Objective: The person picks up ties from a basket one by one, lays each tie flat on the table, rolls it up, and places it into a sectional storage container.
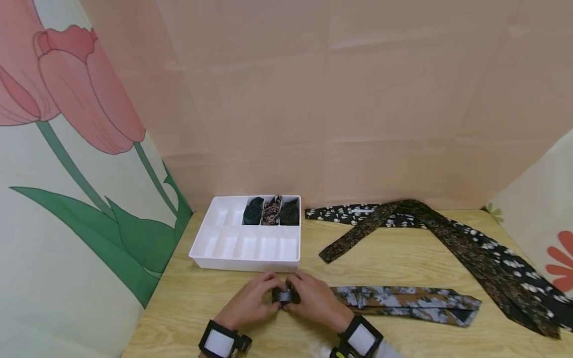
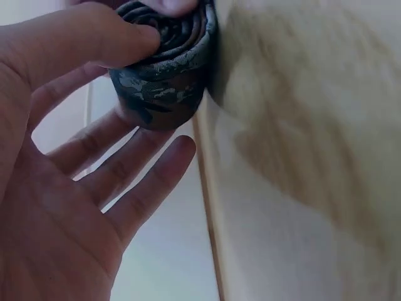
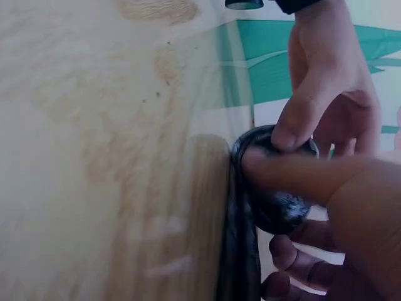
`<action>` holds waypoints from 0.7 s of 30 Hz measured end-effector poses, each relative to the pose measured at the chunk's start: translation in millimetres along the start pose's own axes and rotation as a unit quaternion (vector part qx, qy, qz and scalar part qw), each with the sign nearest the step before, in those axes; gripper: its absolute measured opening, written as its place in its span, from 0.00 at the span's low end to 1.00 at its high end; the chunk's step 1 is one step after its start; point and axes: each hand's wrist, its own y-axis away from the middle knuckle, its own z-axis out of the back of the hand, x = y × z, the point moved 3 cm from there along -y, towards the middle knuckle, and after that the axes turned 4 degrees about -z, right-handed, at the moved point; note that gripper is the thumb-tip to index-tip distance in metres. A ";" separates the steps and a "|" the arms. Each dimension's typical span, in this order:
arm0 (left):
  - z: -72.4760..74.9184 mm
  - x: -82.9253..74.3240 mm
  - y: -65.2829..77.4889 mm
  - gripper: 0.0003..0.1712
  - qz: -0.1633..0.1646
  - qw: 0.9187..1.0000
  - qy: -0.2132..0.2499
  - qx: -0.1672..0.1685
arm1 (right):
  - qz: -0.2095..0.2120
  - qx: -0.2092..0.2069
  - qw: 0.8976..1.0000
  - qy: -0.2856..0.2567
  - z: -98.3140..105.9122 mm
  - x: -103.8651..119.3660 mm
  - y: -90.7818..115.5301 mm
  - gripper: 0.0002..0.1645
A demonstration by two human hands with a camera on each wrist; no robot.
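Both hands meet at six o'clock on the wooden table: the left hand and right hand each pinch the rolled end of the grey-patterned tie between thumb and fingers. Its loose tail lies flat toward three o'clock. The white divided tray, just beyond at twelve o'clock, holds three rolled ties in its back row.

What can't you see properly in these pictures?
- Head view: the rolled tie is mostly covered by the left hand and right hand.
- Head view: the long ties run off the right edge.
- Right wrist view: the roll's pattern is blurred and dark.
- Head view: the patterns of the rolls in the white tray are too small.
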 end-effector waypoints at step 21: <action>-2.4 -8.2 -2.2 0.24 -0.024 0.999 -0.021 -0.007 | 0.006 -0.014 1.000 0.021 5.4 -0.9 8.4 0.28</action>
